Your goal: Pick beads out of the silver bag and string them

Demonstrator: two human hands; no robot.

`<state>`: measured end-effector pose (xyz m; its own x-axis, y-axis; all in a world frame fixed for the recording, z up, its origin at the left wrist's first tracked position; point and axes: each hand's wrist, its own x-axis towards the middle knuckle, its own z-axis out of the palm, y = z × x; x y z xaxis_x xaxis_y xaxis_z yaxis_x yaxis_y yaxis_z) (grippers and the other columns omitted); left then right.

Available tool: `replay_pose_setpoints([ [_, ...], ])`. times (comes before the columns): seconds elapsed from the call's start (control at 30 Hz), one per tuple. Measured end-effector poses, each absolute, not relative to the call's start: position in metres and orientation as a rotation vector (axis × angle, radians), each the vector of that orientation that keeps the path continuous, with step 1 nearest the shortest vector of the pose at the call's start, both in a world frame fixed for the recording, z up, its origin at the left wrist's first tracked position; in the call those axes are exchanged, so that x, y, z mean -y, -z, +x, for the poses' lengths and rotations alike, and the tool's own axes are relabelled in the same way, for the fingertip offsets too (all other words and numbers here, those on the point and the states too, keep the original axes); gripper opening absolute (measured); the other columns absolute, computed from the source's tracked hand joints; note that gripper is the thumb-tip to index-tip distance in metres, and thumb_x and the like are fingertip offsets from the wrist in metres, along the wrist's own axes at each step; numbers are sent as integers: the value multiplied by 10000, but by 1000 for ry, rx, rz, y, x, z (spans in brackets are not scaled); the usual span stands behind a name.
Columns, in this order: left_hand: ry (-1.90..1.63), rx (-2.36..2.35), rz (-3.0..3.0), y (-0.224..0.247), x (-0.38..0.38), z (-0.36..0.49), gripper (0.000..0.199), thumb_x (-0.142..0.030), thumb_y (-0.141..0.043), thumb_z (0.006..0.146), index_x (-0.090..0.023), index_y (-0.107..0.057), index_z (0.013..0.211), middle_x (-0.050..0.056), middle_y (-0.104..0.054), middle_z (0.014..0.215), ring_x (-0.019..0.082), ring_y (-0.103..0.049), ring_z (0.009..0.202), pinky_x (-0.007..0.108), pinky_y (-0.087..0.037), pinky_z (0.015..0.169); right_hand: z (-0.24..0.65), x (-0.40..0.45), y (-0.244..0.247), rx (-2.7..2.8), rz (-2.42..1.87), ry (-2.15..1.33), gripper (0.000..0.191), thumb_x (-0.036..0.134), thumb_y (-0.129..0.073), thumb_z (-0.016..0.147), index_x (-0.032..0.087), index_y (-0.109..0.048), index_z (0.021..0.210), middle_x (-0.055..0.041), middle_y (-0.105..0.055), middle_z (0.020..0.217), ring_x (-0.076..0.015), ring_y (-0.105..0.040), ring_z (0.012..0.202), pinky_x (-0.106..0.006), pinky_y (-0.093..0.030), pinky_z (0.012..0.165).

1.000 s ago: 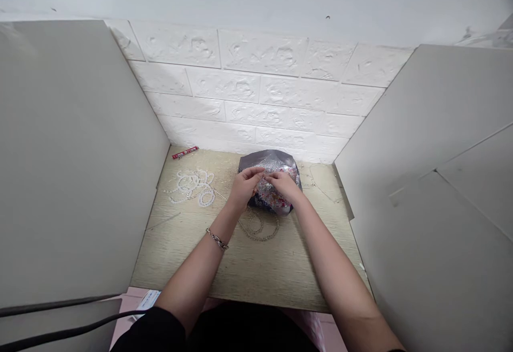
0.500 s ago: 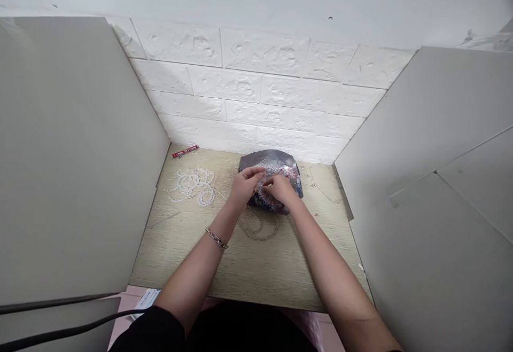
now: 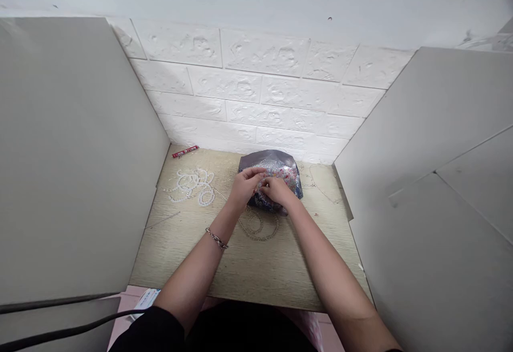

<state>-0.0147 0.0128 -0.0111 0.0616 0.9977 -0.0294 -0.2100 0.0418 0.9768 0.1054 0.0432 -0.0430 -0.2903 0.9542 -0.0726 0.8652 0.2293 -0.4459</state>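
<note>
Both my hands meet over an opened silvery plastic bag that holds many small colourful beads. My left hand has its thumb and fingers pinched together above the bag's left side. My right hand is closed just beside it, fingertips close to the left ones. What is between the fingers of either hand is too small to make out. A strand of clear beads lies looped on the table below my hands and runs up under them.
Loops of white beads lie on the table at left, with a red strip-like item behind. Thin strands lie right of the bag. Grey panels flank the table; a white brick-patterned wall stands behind.
My right hand has shifted slightly left, bringing its fingertips nearer my left hand. My left hand has stayed nearly still, as have the bag and bead strands.
</note>
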Motion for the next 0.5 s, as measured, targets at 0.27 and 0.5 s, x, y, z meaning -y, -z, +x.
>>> replay_pose_setpoints([
  [0.27, -1235, -1038, 1056, 12, -13, -15, 223, -248, -594, 599, -120, -579, 780, -78, -367, 392, 8, -273, 329, 157, -199, 339, 109, -47, 46, 2192, -1669, -682, 175, 279, -486, 701, 137, -587, 712, -47, -597, 689, -140, -521, 665, -227, -343, 595],
  [0.5, -1242, -1052, 1078, 14, -14, -15, 230, -271, -586, 618, -121, -584, 792, -79, -348, 374, 12, -265, 327, 158, -188, 333, 117, -47, 45, 1563, -1302, -1412, 260, 409, -500, 669, 153, -521, 712, 59, -388, 505, -59, -332, 436, -206, -270, 443],
])
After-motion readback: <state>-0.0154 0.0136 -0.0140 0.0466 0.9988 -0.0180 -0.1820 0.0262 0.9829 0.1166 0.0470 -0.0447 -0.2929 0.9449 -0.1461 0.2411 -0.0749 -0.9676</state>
